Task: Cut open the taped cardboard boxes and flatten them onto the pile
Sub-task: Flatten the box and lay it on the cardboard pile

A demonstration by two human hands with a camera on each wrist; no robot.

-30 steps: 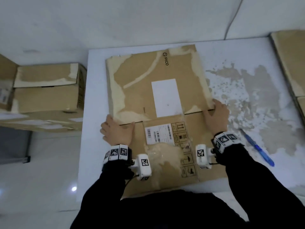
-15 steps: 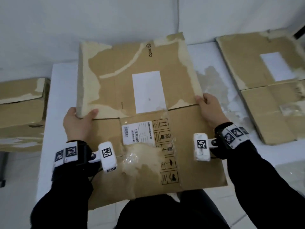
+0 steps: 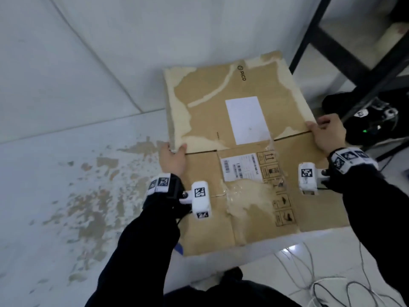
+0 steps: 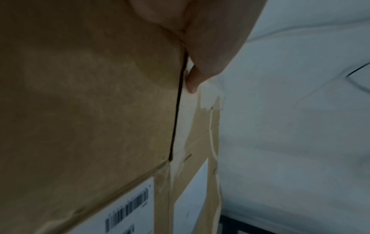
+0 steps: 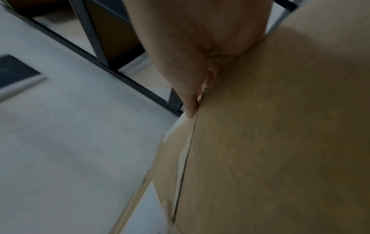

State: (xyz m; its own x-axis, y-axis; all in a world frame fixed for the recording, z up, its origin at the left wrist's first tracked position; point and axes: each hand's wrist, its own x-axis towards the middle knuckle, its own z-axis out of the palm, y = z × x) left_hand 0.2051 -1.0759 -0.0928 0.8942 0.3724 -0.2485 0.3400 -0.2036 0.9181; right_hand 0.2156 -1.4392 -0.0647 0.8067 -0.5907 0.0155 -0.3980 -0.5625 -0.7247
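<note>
A flattened brown cardboard box point(image 3: 241, 151) with a white label and torn tape marks is held up off the white table point(image 3: 66, 185), over the table's right edge. My left hand point(image 3: 173, 157) grips its left edge at the flap slit, thumb on top. On the opposite edge my right hand point(image 3: 327, 131) grips at the same slit. In the left wrist view a thumb tip point(image 4: 192, 82) presses the cardboard point(image 4: 90, 110) beside the slit. The right wrist view has fingers point(image 5: 190, 98) pinching the cardboard point(image 5: 280, 142) edge.
The white table carries brown torn-paper stains point(image 3: 93, 200). A black metal frame point(image 3: 345, 63) stands at the right, with dark gear point(image 3: 371, 116) under it. Grey cables point(image 3: 327, 282) lie on the floor at the lower right. A blue tip point(image 3: 179, 249) pokes out under the box.
Both hands have lifted the flattened box off the table and carried it to the right, past the table's edge. The view has swung right with it; the box stacks are out of sight.
</note>
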